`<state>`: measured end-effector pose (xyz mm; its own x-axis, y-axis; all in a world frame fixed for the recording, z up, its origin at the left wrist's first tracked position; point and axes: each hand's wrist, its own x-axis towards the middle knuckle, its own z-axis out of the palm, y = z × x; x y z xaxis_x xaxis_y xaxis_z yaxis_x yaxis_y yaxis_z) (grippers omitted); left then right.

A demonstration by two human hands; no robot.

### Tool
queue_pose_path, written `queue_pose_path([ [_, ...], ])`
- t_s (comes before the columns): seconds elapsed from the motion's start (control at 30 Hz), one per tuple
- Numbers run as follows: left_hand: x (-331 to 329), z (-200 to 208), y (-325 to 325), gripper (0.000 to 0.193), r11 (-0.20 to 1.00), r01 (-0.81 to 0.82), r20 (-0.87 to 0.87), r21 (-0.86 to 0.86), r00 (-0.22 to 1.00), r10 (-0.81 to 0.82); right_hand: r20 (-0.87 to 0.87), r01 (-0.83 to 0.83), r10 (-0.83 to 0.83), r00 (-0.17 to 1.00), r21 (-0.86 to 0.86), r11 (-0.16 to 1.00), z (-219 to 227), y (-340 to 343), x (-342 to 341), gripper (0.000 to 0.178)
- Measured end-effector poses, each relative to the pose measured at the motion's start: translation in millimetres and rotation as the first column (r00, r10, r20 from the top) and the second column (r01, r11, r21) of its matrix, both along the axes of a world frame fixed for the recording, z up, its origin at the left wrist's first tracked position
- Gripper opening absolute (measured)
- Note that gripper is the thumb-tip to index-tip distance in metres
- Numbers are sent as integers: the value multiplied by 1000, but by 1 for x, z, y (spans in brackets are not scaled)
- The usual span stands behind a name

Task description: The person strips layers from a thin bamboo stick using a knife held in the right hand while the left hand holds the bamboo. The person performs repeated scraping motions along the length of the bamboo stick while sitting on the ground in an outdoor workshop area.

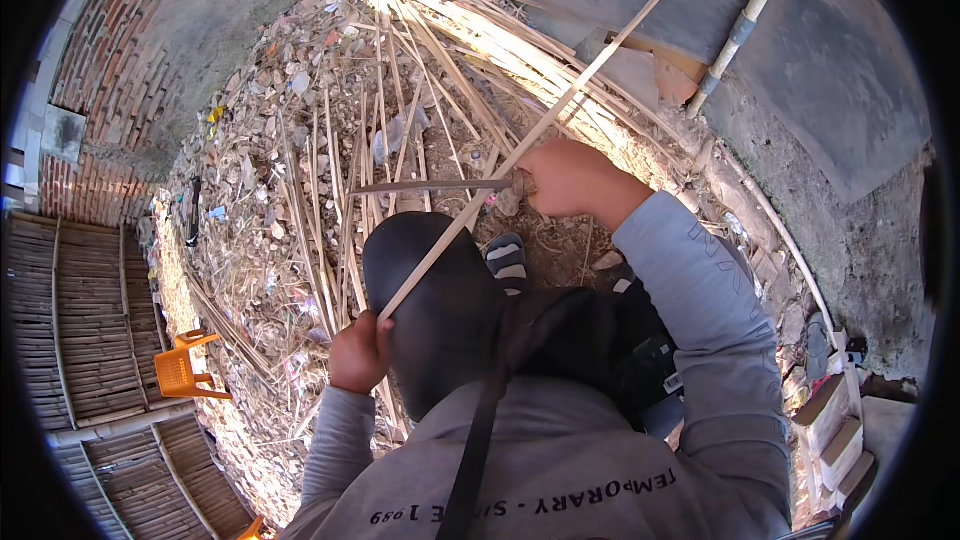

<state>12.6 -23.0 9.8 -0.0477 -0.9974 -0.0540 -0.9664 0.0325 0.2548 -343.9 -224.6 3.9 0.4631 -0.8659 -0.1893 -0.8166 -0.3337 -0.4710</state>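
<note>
At its near end, the left fingers (pixel 367 330) hold a pale strip (pixel 532 143).

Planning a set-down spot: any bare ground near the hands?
One small patch: brown soil, bordered by the right hand above and the striped footwear at left; littered, so only roughly bare. Crowded: farther left, where long thin strips lie over rubble, and up toward the grey wall, where more strips are heaped.

The person wears a dark-lettered grey long-sleeved top (pixel 580 440), a black cap (pixel 415 270), a black strap (pixel 477 450) and striped footwear (pixel 506 258).
</note>
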Motion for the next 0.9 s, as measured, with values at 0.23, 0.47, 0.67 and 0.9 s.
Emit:
queue_pose_path([
  [0.23,1,-6,0,33,1000,1,-149,-17,989,-4,109,21,-18,994,-28,999,5,-12,-20,23],
  [0.47,5,-11,3,35,1000,-19,-132,-10,991,17,148,70,-61,987,-56,996,6,-9,-17,26],
  [0.67,0,-3,-1,35,1000,-20,-134,4,991,20,148,150,-144,978,-31,988,-14,-26,-36,32],
  [0.9,2,-9,2,33,1000,-17,-84,-23,996,15,46,23,-23,999,-8,1000,9,-9,-11,31],
])
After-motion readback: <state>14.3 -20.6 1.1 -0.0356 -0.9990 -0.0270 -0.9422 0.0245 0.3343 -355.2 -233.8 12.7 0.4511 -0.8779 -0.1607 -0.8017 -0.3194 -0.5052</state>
